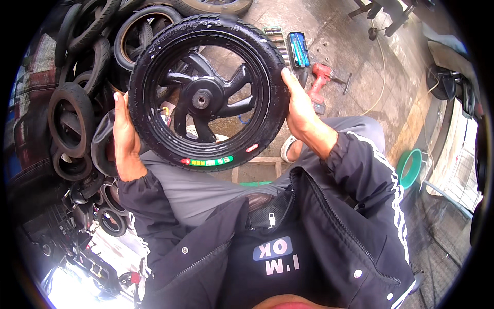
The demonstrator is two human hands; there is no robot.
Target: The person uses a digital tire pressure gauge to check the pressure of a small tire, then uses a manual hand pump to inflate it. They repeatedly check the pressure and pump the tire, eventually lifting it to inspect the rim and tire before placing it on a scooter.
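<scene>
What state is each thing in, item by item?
Left grip: against the wheel's left edge, holding
Right grip: closed around the wheel's right edge
Wheel: raised, wet-looking
Tire: fitted on the wheel
Power tool: lying on the floor; on or off unclear
Tool case: open
Jacket: unzipped
Loose tires: piled
</scene>
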